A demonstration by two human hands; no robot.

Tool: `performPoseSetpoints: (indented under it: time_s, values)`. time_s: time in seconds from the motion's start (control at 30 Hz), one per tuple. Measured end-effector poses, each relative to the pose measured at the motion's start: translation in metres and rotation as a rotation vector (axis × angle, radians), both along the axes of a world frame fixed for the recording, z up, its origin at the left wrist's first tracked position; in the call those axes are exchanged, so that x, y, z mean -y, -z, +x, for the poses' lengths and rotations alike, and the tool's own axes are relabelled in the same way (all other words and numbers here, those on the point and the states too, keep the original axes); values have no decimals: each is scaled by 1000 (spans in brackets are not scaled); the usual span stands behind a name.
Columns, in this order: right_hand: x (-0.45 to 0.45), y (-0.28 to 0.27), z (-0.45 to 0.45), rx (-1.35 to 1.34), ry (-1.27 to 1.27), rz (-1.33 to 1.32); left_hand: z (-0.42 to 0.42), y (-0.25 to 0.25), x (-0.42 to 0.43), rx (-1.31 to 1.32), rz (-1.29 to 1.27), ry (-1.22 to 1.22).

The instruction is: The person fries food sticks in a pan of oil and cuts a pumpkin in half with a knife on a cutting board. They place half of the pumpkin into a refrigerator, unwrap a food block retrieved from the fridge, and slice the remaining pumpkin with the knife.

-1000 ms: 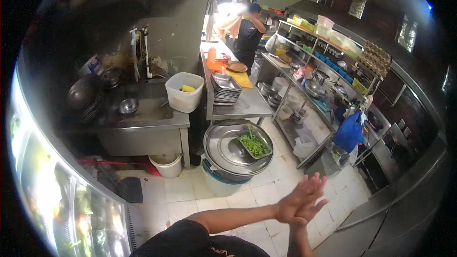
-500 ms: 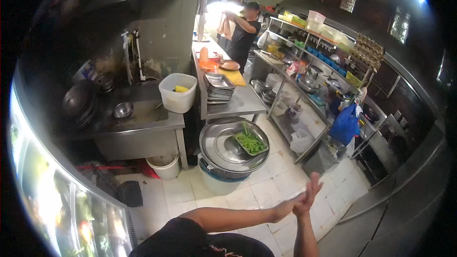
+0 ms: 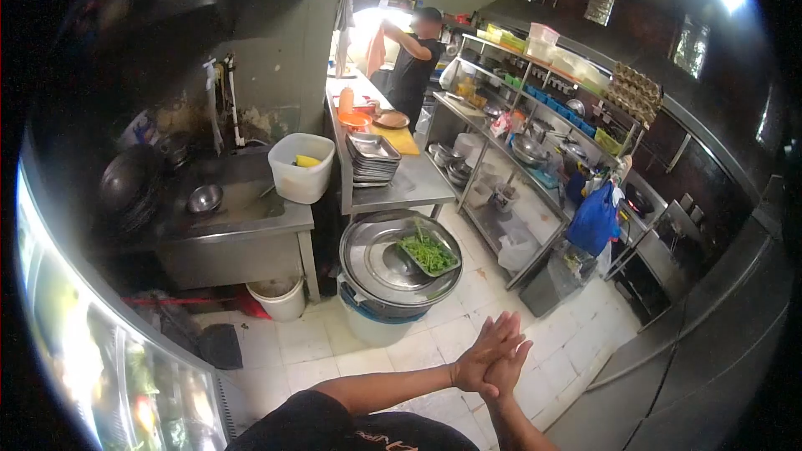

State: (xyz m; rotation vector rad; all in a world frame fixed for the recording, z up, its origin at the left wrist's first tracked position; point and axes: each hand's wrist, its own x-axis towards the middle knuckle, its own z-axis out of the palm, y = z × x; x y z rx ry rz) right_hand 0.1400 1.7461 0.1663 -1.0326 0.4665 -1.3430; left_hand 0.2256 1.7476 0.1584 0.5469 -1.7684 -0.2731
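Note:
In front of my body, over the tiled floor, my two hands press against each other. My left hand (image 3: pixel 477 362) reaches in from the left and lies over the other palm, its fingers stretched out. Behind it, my right hand (image 3: pixel 510 367) is partly covered, with extended fingers showing. I see no object in either hand. Nearest to them is a round metal lid (image 3: pixel 368 253) on a large tub (image 3: pixel 376 323). A metal tray (image 3: pixel 456 266) of chopped green leaves (image 3: pixel 428 249) rests on that lid.
Left stands a sink (image 3: pixel 242 200) with a white container (image 3: pixel 294 185) at its corner. A steel table (image 3: pixel 409 192) bears stacked trays (image 3: pixel 373 169). A co-worker (image 3: pixel 413 67) stands behind it, arms raised by a cloth. Shelves (image 3: pixel 535 225) and a blue bag (image 3: pixel 595 219) line the right.
My hands have come closer together, the left sliding up over the right palm, and their fingers now overlap. The whole view has shifted slightly.

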Motion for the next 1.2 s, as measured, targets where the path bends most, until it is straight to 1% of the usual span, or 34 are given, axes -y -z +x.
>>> performPoseSetpoints:
  time_s: [0.1, 0.17, 0.2, 0.23, 0.27, 0.33, 0.37, 0.4, 0.43, 0.47, 0.57, 0.67, 0.7, 0.73, 0.8, 0.87, 0.9, 0.93, 1.0, 1.07, 1.1, 1.17, 1.2]
  values:
    - [-17, -3, 9, -224, 110, -91, -12, -1, 2, -248, 275, 66]
    - [-9, 22, 6, -337, 133, -180, -17, 5, 11, -434, 472, 242]
    - [-4, 45, 4, -393, 144, -215, -10, 24, 23, -297, 460, 232]
    - [6, 67, -1, -508, 164, -289, -3, 42, 35, -163, 436, 224]
    - [16, 88, -5, -619, 189, -365, -2, 42, 30, -360, 669, 328]
    - [48, 115, -29, -966, 251, -605, -1, 33, 20, -763, 1125, 530]
    - [39, 87, -22, -911, 324, -477, -1, 36, 14, -736, 1144, 573]
    - [54, 101, -35, -1003, 344, -388, 2, 51, 15, -600, 1296, 631]
    - [63, 117, -43, -986, 308, -430, 1, 63, 13, -585, 1269, 654]
    - [64, 113, -43, -971, 272, -472, 2, 63, 10, -571, 1241, 679]
    - [47, 104, -27, -424, 100, 66, -8, 56, -5, -544, 940, 585]
    - [48, 84, -18, 83, -30, 489, -21, 61, -15, 12, 406, 167]
    - [51, 95, -17, 126, -63, 447, -18, 54, -20, 99, 310, 98]
    - [48, 99, -19, 139, -48, 462, -16, 59, -20, 145, 285, 110]
    - [35, 75, -12, 164, -13, 478, -10, 74, -6, 235, 218, 140]
    - [39, 93, -12, 169, 5, 457, -4, 90, 9, 186, 278, 132]
    - [34, 92, -13, 181, 42, 446, -3, 87, 10, 170, 309, 156]
    - [31, 90, -12, 125, 87, 426, 1, 84, 15, 177, 293, 172]
    - [21, 70, -14, 73, 60, 327, -9, 109, 32, 123, 449, 139]
    - [13, 56, -11, -211, 162, 190, -24, 133, 53, -181, 706, 242]
    - [13, 51, -13, -434, 176, 119, -34, 139, 48, -315, 903, 308]
    - [7, 66, -27, -806, 364, -113, -55, 138, 51, -528, 1209, 539]
    - [7, 78, -35, -986, 427, -260, -65, 132, 56, -592, 1267, 630]
